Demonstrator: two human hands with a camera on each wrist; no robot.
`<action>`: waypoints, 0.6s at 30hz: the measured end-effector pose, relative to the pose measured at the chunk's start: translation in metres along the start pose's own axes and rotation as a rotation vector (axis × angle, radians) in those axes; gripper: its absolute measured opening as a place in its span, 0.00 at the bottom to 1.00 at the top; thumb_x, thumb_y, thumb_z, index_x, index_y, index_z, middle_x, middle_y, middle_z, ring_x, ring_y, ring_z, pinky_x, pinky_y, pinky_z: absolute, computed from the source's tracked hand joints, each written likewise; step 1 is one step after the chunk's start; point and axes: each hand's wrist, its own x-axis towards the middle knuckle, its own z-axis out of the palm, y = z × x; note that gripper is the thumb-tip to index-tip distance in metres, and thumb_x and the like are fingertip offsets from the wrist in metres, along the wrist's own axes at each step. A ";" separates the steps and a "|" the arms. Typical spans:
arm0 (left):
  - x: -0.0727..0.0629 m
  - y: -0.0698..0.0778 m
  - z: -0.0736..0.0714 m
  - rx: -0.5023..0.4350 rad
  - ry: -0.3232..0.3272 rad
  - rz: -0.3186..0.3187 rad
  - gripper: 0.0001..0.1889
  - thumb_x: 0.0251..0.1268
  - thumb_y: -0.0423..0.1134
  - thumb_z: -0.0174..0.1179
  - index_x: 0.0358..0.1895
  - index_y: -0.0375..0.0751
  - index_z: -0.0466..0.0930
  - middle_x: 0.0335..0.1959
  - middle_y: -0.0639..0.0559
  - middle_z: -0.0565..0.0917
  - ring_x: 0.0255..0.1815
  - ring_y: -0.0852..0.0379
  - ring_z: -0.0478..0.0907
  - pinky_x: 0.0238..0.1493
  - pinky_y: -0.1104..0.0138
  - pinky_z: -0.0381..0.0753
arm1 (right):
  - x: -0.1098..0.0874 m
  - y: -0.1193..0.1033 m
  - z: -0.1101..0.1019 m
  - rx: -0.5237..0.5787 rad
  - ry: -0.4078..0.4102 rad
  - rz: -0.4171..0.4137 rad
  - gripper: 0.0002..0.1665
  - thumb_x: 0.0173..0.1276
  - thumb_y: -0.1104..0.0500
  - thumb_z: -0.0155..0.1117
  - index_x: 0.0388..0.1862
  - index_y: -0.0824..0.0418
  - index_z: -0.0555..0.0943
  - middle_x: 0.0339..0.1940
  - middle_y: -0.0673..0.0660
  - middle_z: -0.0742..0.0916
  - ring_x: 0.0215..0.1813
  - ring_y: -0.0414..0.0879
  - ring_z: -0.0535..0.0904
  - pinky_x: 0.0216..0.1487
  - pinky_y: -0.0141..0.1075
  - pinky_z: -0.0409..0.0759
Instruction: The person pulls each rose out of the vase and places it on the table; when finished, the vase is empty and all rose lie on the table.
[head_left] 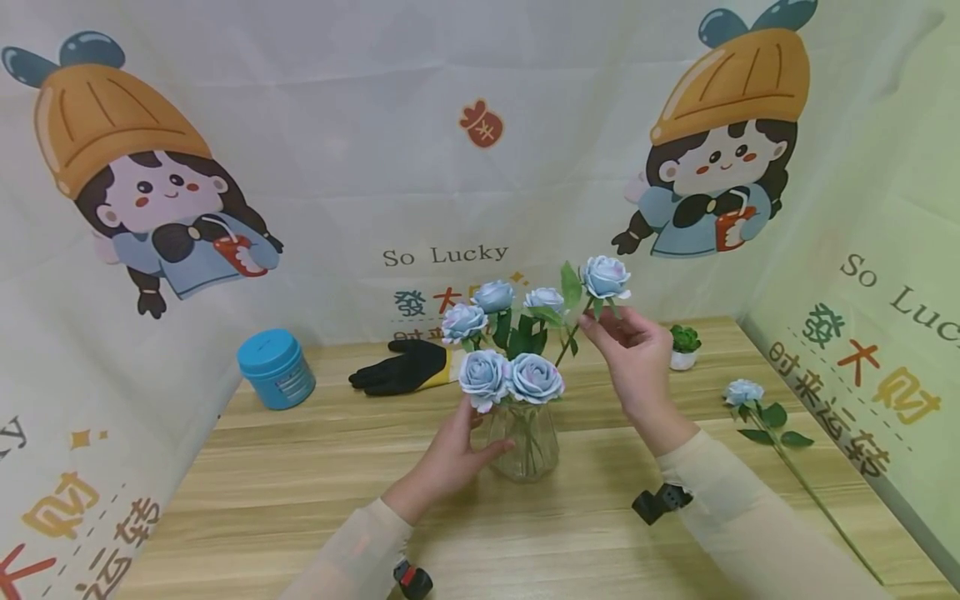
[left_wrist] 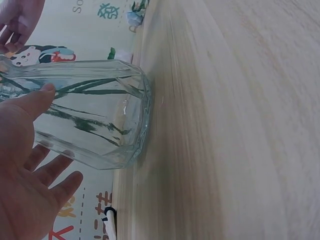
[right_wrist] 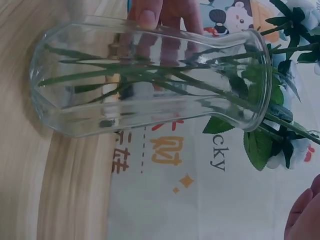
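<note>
A clear glass vase (head_left: 542,454) stands upright on the table, holding several blue artificial roses (head_left: 483,377) with green leaves. Stems cross inside the vase (right_wrist: 165,112) in the right wrist view. My left hand (head_left: 450,458) grips the vase from its left side; in the left wrist view the thumb lies on the near wall and the fingers are on the other side. At the upper right of the bunch, my right hand (head_left: 637,358) pinches the stem of one blue rose (head_left: 605,277) just under its bloom. That stem leans down toward the vase's mouth.
Another blue rose (head_left: 744,393) lies on the table at the right. Behind the vase are a black glove (head_left: 401,369) with a yellow cuff and a small potted succulent (head_left: 684,346). A blue lidded jar (head_left: 276,369) stands back left. Printed cloth (head_left: 337,167) surrounds the table.
</note>
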 end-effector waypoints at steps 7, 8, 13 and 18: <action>0.000 -0.001 0.000 -0.002 0.005 0.001 0.46 0.68 0.39 0.70 0.82 0.53 0.50 0.80 0.49 0.65 0.78 0.45 0.68 0.78 0.49 0.70 | 0.007 -0.010 -0.005 -0.040 0.044 -0.105 0.06 0.64 0.64 0.77 0.35 0.54 0.89 0.32 0.42 0.90 0.37 0.36 0.86 0.43 0.24 0.86; 0.000 -0.001 0.000 -0.003 0.004 0.002 0.46 0.68 0.39 0.70 0.82 0.53 0.50 0.80 0.49 0.65 0.78 0.45 0.68 0.78 0.49 0.70 | 0.009 -0.013 -0.005 -0.025 0.052 -0.103 0.06 0.64 0.64 0.77 0.35 0.53 0.89 0.32 0.42 0.90 0.37 0.36 0.86 0.43 0.24 0.86; 0.000 0.000 0.000 -0.009 0.002 0.004 0.46 0.68 0.39 0.70 0.82 0.53 0.50 0.80 0.49 0.65 0.78 0.45 0.68 0.78 0.49 0.70 | 0.018 -0.029 -0.008 0.042 0.083 -0.103 0.08 0.64 0.63 0.77 0.34 0.50 0.88 0.33 0.44 0.90 0.37 0.37 0.86 0.45 0.25 0.86; 0.000 0.000 0.000 -0.015 0.009 0.004 0.45 0.68 0.39 0.70 0.82 0.53 0.51 0.80 0.48 0.66 0.78 0.44 0.68 0.78 0.48 0.70 | 0.032 -0.045 -0.015 0.079 0.091 -0.156 0.05 0.65 0.63 0.76 0.40 0.57 0.89 0.35 0.46 0.91 0.38 0.38 0.86 0.46 0.26 0.86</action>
